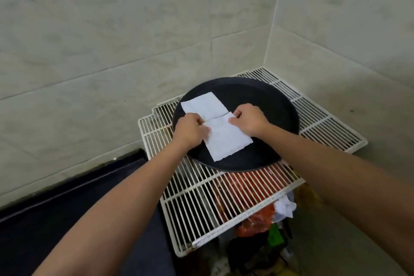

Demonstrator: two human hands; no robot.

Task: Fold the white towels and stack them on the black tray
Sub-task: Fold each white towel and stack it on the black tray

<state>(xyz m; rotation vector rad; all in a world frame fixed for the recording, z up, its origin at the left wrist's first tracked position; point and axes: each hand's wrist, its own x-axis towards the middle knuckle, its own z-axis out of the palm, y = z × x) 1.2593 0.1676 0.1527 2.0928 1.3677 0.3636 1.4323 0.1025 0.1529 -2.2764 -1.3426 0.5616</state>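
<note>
A round black tray (264, 98) lies on a white wire rack. Two white towels lie on it. The far towel (202, 105) is a folded flat rectangle near the tray's left rim. The near towel (226, 139) lies just in front of it, its far edge lifted slightly. My left hand (190, 130) pinches that towel's far left corner. My right hand (251, 119) pinches its far right corner. Both forearms reach in from the bottom of the view.
The wire rack (324, 123) sits in a tiled corner, walls close behind and to the right. A dark counter edge (78, 186) runs at the lower left. Under the rack are red and orange bags (253, 224), crumpled paper and other clutter.
</note>
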